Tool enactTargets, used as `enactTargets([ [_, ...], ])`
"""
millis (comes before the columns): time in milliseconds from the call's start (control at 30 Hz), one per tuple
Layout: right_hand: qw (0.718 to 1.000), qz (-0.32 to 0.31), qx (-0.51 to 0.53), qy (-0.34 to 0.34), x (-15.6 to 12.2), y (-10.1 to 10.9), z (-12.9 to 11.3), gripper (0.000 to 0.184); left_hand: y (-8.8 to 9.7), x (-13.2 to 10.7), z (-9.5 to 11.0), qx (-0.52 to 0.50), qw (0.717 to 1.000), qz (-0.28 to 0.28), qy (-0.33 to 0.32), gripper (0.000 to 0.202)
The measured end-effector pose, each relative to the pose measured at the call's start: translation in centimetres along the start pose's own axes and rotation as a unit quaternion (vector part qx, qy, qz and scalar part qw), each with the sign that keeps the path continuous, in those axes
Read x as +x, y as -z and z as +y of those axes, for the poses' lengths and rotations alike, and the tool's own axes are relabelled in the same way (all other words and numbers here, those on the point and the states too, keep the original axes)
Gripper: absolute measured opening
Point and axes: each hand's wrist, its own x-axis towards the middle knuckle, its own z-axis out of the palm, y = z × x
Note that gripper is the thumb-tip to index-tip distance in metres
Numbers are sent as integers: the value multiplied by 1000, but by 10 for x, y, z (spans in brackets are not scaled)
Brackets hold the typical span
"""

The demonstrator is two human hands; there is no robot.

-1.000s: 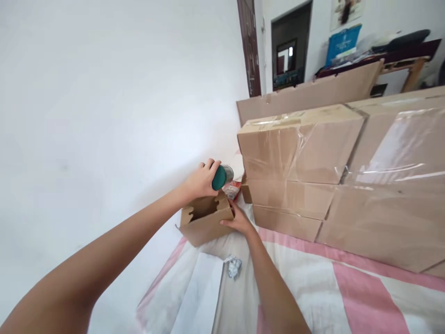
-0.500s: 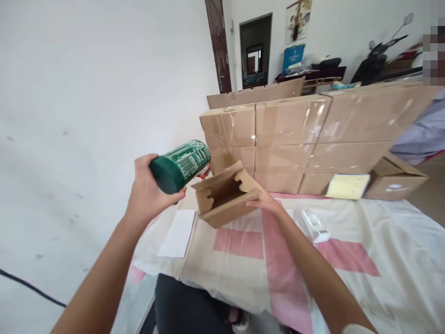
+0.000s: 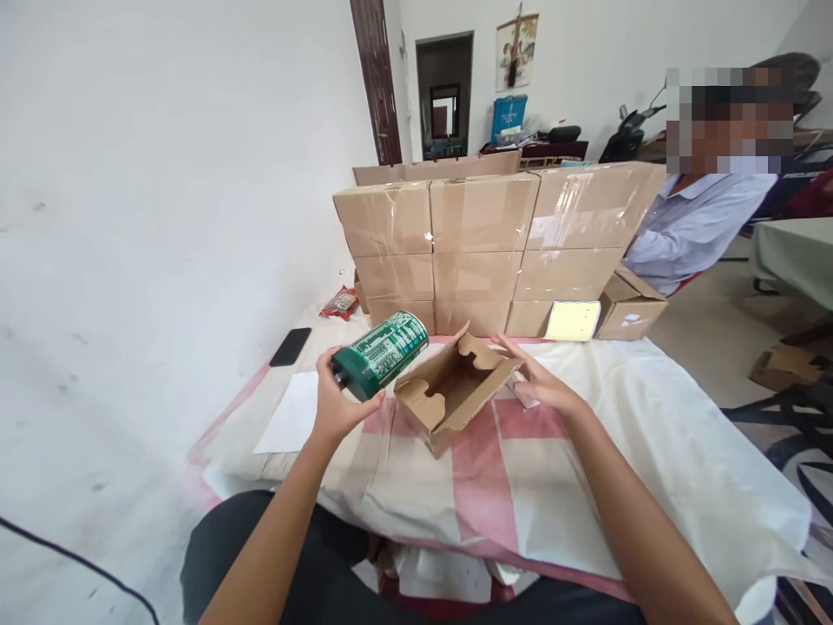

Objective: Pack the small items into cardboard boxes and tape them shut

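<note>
My left hand (image 3: 342, 401) is wrapped round the bottom end of a green printed canister (image 3: 389, 351). The canister lies tilted in the air, its far end up and to the right. Just right of it, an open cardboard box (image 3: 433, 425) rests on the tablecloth with its flaps up and its opening toward me. My right hand (image 3: 540, 382) is at the box's right corner, fingers stretched out and apart; whether they touch the cardboard is hard to tell. A small white device (image 3: 522, 392) is partly hidden behind that hand.
Stacked, taped cartons (image 3: 478, 213) line the table's back. A yellow note pad (image 3: 573, 320) leans by a smaller carton (image 3: 630, 305). At left lie white paper (image 3: 285, 417), a black phone (image 3: 291, 346) and a red packet (image 3: 339, 302). A person in a light shirt (image 3: 699, 221) sits behind, right.
The canister has come down and right, closer to the box. The box has turned and settled on the table, and my right hand's grip has loosened. The view has swung right.
</note>
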Motion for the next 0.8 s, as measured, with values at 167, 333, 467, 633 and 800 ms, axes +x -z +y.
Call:
enactTargets([
  [167, 990, 24, -126, 66, -2, 9, -31, 67, 7, 36, -3, 32, 996, -34, -80, 96],
  [333, 967, -15, -237, 90, -1, -11, -56, 38, -3, 32, -18, 18, 998, -24, -61, 91],
  [467, 960, -69, -258, 90, -13, -22, -76, 39, -2, 23, -25, 0, 999, -12, -48, 97],
  [633, 925, -1, -360, 120, -7, -41, -126, 59, 15, 23, -19, -18, 992, 3, -126, 100],
  [800, 838, -20, -496, 228, 50, -91, -161, 104, 19, 8, 13, -172, 985, 8, 6, 92],
])
